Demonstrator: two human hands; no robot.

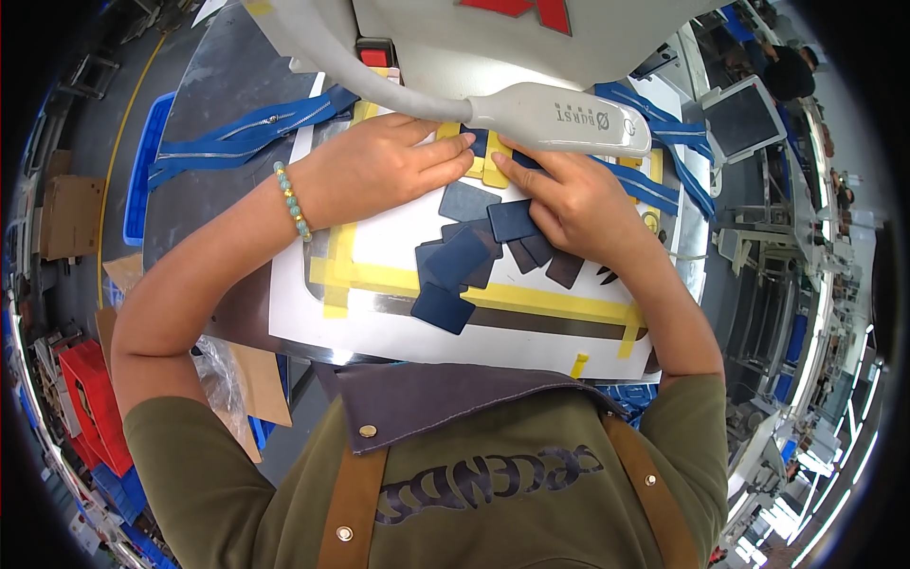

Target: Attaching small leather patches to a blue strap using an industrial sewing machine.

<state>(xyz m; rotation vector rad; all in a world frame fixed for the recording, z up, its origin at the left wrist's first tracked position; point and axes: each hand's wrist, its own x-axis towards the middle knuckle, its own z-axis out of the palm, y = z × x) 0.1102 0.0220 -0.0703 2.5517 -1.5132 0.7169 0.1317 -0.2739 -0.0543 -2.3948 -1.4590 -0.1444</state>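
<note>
Left hand (373, 169) and right hand (576, 197) at a small yellow piece (496, 163), grips unclear; overlapping blue patches (460, 258) nearby

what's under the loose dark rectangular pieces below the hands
The overlapping dark rectangular pieces lie on a white surface, the lowest crossing yellow tape; anything fully covered by them can't be seen.
</note>
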